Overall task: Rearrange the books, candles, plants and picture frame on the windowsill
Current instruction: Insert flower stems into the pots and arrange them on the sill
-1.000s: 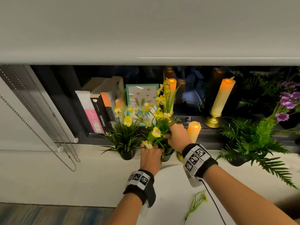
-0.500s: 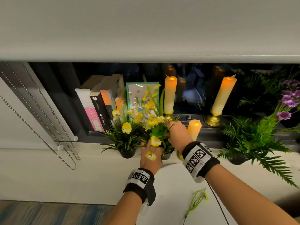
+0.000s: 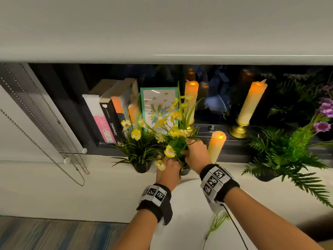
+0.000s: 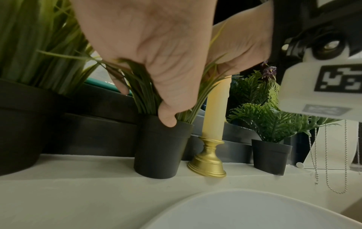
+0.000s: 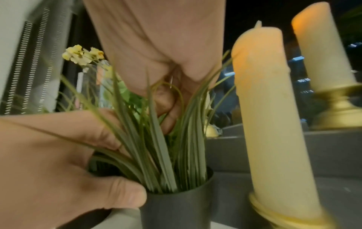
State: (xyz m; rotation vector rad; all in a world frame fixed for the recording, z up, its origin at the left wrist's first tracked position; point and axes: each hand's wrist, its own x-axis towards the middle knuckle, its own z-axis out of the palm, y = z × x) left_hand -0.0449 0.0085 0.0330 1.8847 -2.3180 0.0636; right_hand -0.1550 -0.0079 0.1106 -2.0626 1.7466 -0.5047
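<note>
A small yellow-flower plant (image 3: 175, 139) in a dark pot (image 4: 162, 148) stands at the front of the white windowsill (image 3: 90, 177). My left hand (image 3: 168, 168) grips it at the base, thumb on the pot rim (image 4: 166, 120) and fingers among the grass blades. My right hand (image 3: 195, 154) pinches its stems higher up (image 5: 166, 106). A second yellow-flower plant (image 3: 139, 148) stands just to its left. Behind them are upright books (image 3: 108, 116) and a teal picture frame (image 3: 158, 105). One lit candle (image 3: 216, 147) stands just right of the held pot, and two more (image 3: 191, 100) (image 3: 252, 103) stand at the back.
A fern (image 3: 284, 154) in a dark pot and purple flowers (image 3: 324, 112) fill the sill's right end. Bead chains (image 3: 54, 141) of the blind hang at the left. A round white surface (image 3: 189, 204) lies below my wrists with a loose green stem (image 3: 216, 222) on it.
The flower stems leaned left over the picture frame half a second ago and now stand further right, in front of the back candle. Both hands stay at the pot.
</note>
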